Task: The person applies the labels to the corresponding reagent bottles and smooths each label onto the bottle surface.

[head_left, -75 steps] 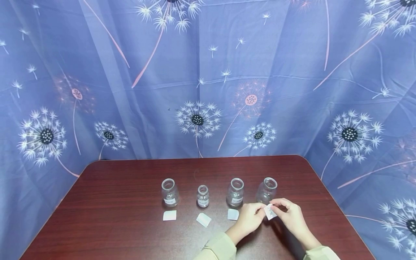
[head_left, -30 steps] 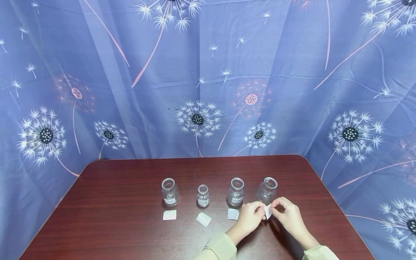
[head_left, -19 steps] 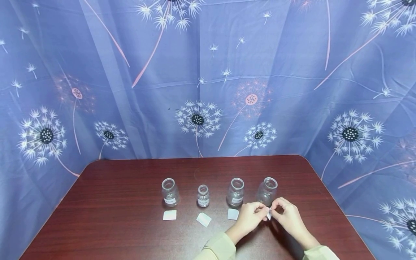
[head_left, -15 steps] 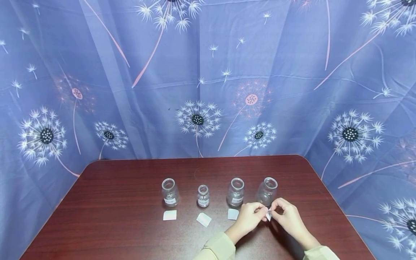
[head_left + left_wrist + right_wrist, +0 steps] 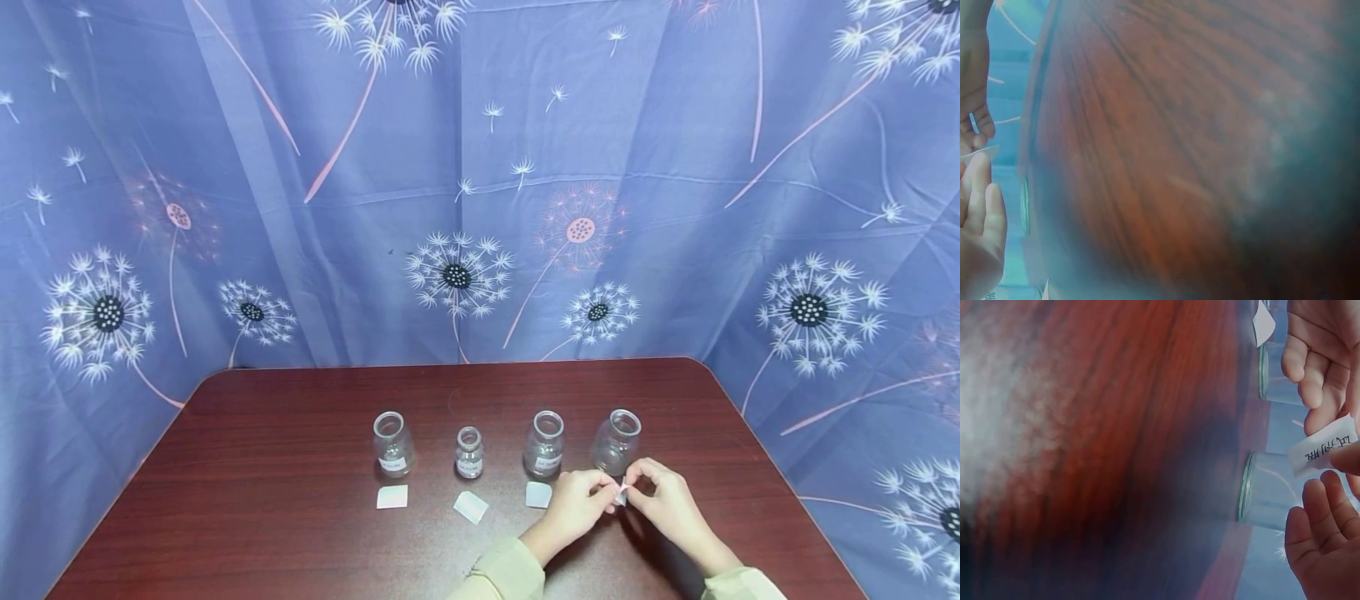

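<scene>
Both hands meet over the right side of the table, pinching a small white label [image 5: 1322,447] with dark handwriting, in front of the rightmost jar. My left hand [image 5: 576,502] pinches its left side between thumb and fingers. On the other side, the thumb and index finger of my right hand [image 5: 670,502] pinch it as well. In the head view only a narrow strip of it shows between the fingertips. The rightmost glass jar [image 5: 617,446] stands upright and lidless just behind the fingers, with no label showing on its visible side.
Three more open jars stand to the left: a labelled large one [image 5: 545,446], a labelled small one [image 5: 469,454] and another labelled large one [image 5: 392,446]. White paper pieces [image 5: 392,497] lie before them on the dark red table [image 5: 300,542]. A blue patterned curtain [image 5: 360,250] hangs behind.
The label has turned from face-up to nearly edge-on in the head view, and my fingertips have drawn closer together over it. The jars and papers have stayed put.
</scene>
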A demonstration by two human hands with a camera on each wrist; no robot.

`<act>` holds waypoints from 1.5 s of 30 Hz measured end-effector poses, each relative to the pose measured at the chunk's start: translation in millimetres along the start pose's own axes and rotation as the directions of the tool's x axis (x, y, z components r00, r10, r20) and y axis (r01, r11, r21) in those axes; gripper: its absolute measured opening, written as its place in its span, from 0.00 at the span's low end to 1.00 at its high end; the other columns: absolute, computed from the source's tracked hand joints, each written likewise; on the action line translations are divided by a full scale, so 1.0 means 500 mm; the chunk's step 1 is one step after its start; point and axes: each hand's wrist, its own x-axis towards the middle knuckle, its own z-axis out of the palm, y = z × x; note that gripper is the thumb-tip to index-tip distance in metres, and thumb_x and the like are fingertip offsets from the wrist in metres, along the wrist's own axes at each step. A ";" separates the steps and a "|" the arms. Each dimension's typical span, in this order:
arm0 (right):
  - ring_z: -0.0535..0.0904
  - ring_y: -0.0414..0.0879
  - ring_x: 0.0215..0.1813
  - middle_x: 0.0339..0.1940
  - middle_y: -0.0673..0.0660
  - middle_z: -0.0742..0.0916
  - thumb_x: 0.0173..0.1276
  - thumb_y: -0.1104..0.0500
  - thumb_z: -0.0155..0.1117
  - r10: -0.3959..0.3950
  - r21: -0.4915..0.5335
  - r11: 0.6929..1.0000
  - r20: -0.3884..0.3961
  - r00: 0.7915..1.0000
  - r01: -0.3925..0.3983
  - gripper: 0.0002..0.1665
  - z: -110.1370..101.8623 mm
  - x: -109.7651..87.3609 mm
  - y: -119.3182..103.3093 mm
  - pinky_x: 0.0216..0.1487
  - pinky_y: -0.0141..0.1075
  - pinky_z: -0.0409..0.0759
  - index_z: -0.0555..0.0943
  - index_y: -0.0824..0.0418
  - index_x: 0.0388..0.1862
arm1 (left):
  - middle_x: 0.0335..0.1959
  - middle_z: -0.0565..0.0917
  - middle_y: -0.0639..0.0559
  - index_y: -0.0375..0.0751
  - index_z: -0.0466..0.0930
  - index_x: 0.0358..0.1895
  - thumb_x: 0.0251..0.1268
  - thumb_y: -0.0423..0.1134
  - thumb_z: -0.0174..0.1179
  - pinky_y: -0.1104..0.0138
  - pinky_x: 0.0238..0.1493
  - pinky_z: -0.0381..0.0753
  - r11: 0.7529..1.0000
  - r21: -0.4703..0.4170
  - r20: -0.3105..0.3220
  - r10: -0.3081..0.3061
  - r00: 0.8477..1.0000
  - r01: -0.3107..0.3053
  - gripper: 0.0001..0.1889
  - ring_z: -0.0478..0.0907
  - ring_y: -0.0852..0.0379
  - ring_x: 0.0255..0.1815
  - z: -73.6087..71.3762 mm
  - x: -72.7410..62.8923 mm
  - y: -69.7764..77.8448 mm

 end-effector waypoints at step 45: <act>0.75 0.29 0.26 0.20 0.44 0.80 0.51 0.76 0.58 0.285 0.288 0.912 0.068 0.956 -0.292 0.09 -0.033 0.008 0.004 0.27 0.24 0.71 0.68 0.67 0.25 | 0.22 0.80 0.58 0.45 0.83 0.31 0.44 0.30 0.55 0.86 0.25 0.65 1.000 0.030 -0.240 0.007 0.971 0.000 0.10 0.68 0.76 0.22 0.009 0.006 0.005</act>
